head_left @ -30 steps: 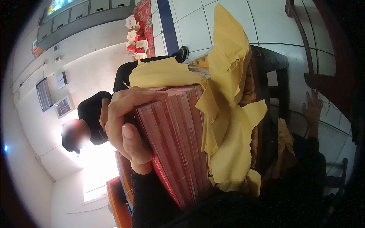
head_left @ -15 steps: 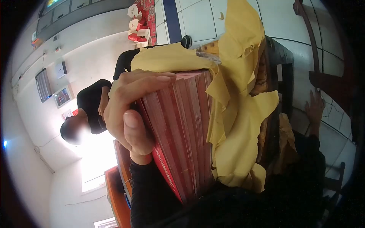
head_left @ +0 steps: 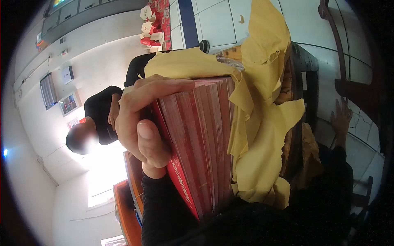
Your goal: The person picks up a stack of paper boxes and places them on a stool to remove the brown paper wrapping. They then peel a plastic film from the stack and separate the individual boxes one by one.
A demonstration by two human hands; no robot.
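Note:
A thick stack of red-edged cardboard sheets [head_left: 201, 143] fills the middle of the view, with white lettering on its outer red face. My left hand [head_left: 141, 110] grips the stack's upper side, fingers curled over its edge and thumb pressed against it. Torn yellow-brown wrapping paper [head_left: 258, 151] hangs loose around the far side and along the stack. Farther right, my right hand [head_left: 341, 117] reaches out in shadow near the tiled floor, fingers spread, holding nothing I can see.
The view is turned sideways. A person in black [head_left: 100, 115] is at the left. Red and white boxes [head_left: 150, 30] lie at the top. A dark wooden bench [head_left: 308, 61] is under the paper, and dark red furniture [head_left: 357, 96] stands on the floor tiles.
The stack, the paper and my left hand sit slightly farther right in view. More of the lettering on the red face shows. My left hand keeps the same grip.

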